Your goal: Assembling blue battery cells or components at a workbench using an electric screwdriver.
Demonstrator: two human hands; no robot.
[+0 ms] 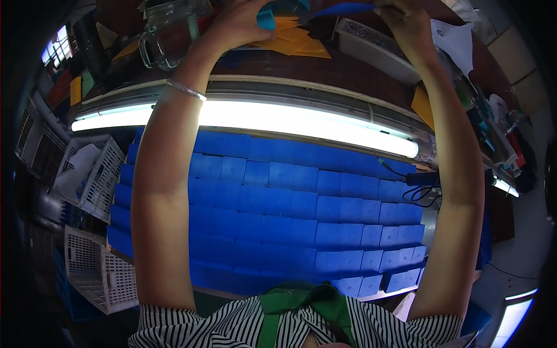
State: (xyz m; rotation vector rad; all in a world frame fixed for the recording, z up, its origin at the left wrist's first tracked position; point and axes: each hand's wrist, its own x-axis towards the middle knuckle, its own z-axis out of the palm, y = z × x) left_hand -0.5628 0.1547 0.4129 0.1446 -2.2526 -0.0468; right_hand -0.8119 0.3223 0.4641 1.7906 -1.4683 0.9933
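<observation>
Both my arms reach up to the far worktop. My left hand, partly cut off by the top edge, closes round a teal curved band that looks like part of a tape roll. Under that hand lie several loose orange-yellow paper pieces. Between finger and thumb, my right hand pinches a thin, flat blue piece by its right end. Its exact kind cannot be made out. A glass jar mug stands left of my left hand. Near my right wrist is a long pale bin.
A lit tube lamp runs along the worktop's near edge. Below it, blue box-like blocks stand in stepped rows. White plastic baskets are at the left. A dark corded tool hangs by my right forearm.
</observation>
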